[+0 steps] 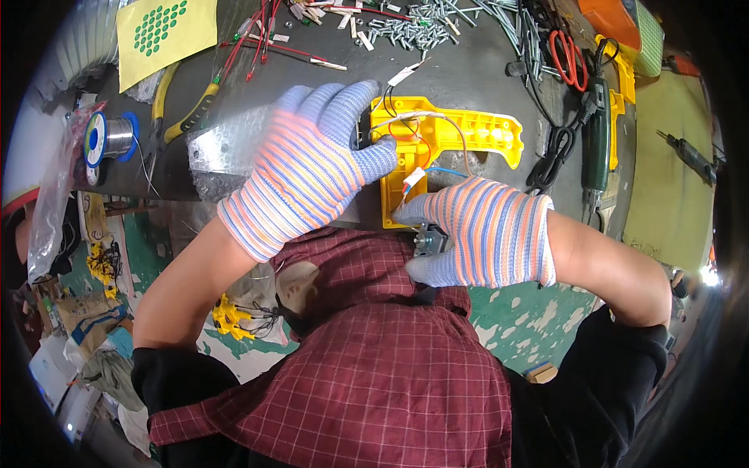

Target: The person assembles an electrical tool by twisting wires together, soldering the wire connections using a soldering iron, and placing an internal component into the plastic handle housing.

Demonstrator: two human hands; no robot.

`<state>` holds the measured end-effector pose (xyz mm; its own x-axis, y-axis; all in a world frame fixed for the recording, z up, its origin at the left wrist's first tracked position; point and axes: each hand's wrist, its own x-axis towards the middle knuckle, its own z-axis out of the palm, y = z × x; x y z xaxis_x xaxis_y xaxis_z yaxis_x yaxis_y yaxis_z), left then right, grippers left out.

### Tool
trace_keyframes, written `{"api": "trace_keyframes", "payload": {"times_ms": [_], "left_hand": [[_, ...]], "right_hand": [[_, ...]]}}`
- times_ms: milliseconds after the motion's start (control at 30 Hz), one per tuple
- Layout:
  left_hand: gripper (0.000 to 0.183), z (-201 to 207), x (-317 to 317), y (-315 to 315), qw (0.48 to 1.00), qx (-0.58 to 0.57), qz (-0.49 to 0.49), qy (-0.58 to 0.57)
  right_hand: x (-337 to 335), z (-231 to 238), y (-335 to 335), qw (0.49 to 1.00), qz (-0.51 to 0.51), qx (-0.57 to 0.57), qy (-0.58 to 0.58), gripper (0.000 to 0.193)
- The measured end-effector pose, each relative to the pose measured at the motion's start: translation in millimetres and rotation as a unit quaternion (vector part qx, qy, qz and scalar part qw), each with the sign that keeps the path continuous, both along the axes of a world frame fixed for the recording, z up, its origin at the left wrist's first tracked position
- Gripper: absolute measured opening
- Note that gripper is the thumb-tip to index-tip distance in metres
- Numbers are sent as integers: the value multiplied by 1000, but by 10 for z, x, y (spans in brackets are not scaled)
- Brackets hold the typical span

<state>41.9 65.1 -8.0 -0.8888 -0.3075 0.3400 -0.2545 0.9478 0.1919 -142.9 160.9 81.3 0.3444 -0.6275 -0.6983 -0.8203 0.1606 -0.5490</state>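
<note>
Thumb (378, 161) of wide left hand (308, 160) at yellow housing (490, 131), right hand (490, 232) narrow around small metallic part (429, 240)

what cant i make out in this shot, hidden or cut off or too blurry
In the head view:
- Part of the yellow housing's left edge: covered by the left hand.
- What the left fingertips touch, if anything: unclear from this angle, and that hand is partly blurred.
- The right side of the small grey part: hidden by the right hand.
- The yellow sheet's far end: cut off by the top edge.
</note>
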Motion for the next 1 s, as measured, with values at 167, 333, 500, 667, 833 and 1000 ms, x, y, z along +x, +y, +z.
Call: {"api": "trace_keyframes", "payload": {"times_ms": [167,333,500,667,833,1000], "left_hand": [[22,-2,14,7,999,-9,-20,36],[20,-23,1,-6,999,-4,-18,28],[22,7,33,2,1000,0,-15,26],[25,-15,22,-14,1000,11,-16,16],[26,13,22,6,1000,-8,-18,18],[28,4,13,-7,1000,-2,-19,24]], "right_hand": [[-38,1,-11,994,-22,88,-64,58],[50,66,290,991,-47,-116,46,57],[-53,-13,316,963,-23,-267,-19,45],[-145,-279,217,946,19,-297,-130,40],[-35,-313,394,917,-149,-365,-57,33],[39,-345,457,917,-133,-376,23,31]]}}
